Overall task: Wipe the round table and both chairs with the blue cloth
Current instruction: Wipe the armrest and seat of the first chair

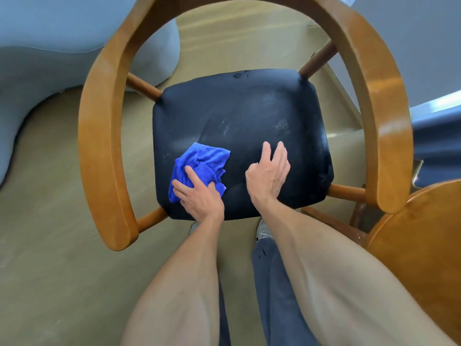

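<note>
1. At the far left we see a pale grey sofa point(37, 71) standing on the floor point(50, 221), well apart from our hands.
2. Next comes the chair point(104, 136), its curved wooden arm sweeping round the black seat point(249, 116) below us.
3. On the near left part of that seat lies the blue cloth point(199, 161), bunched up, and our left hand point(197, 196) holds it down, with fingers spread over the cloth and curled into its folds.
4. Just beside it, on the bare seat, our right hand point(269, 176) rests flat with fingers straight and close together, holding nothing; it seems to steady the chair.
5. Further back and to the right, the seat shows pale dusty smears point(282, 126) and a few small marks near its back edge, so we judge that this part has not been wiped.
6. At the far right a piece of the round table point(424, 245) shows, touching nothing that we hold.
7. We judge that the step in hand is wiping the seat of this chair; whether the table and the other chair are done we cannot tell.
8. The next move, as we see it, calls for pushing the cloth across to the right and towards the back, pressing firmly over the smears, and lifting the right hand out of its way.
</note>
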A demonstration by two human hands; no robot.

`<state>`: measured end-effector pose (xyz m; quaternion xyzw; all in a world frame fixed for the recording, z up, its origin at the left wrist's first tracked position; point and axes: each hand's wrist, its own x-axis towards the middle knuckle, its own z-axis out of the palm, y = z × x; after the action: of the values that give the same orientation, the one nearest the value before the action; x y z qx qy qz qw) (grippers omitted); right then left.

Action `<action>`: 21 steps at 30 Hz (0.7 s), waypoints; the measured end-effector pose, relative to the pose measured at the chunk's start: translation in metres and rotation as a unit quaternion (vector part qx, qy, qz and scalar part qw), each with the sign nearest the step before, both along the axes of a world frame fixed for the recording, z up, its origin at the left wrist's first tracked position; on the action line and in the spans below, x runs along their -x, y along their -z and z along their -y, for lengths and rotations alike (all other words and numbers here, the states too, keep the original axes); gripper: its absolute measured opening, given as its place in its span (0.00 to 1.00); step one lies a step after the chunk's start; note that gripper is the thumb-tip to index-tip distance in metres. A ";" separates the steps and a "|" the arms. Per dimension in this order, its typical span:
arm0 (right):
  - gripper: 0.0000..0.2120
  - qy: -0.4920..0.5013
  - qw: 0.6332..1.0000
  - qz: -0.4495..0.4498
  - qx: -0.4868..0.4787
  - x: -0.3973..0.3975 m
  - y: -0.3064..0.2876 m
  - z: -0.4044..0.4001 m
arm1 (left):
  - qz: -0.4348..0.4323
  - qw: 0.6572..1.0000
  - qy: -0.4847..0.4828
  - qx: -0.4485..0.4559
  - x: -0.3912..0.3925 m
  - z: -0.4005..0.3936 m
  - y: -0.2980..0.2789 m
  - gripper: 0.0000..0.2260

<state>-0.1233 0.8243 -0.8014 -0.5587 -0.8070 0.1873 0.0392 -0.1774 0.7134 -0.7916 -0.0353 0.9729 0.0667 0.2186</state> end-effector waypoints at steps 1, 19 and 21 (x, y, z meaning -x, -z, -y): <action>0.27 -0.018 1.000 0.002 -0.007 0.004 0.004 -0.002 | 0.001 1.000 -0.021 -0.009 0.003 -0.001 0.002 0.36; 0.24 0.036 0.996 0.082 -0.022 0.005 0.033 -0.046 | -0.082 0.958 -0.273 -0.030 0.098 -0.044 0.025 0.27; 0.19 0.040 0.995 0.077 -0.046 0.005 0.033 -0.056 | -0.111 0.972 -0.195 -0.070 0.122 -0.041 0.026 0.26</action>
<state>-0.1287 0.8801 -0.8347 -0.6004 -0.7928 0.1043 0.0102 -0.2990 0.7540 -0.8179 -0.2008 0.9585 0.1795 0.0936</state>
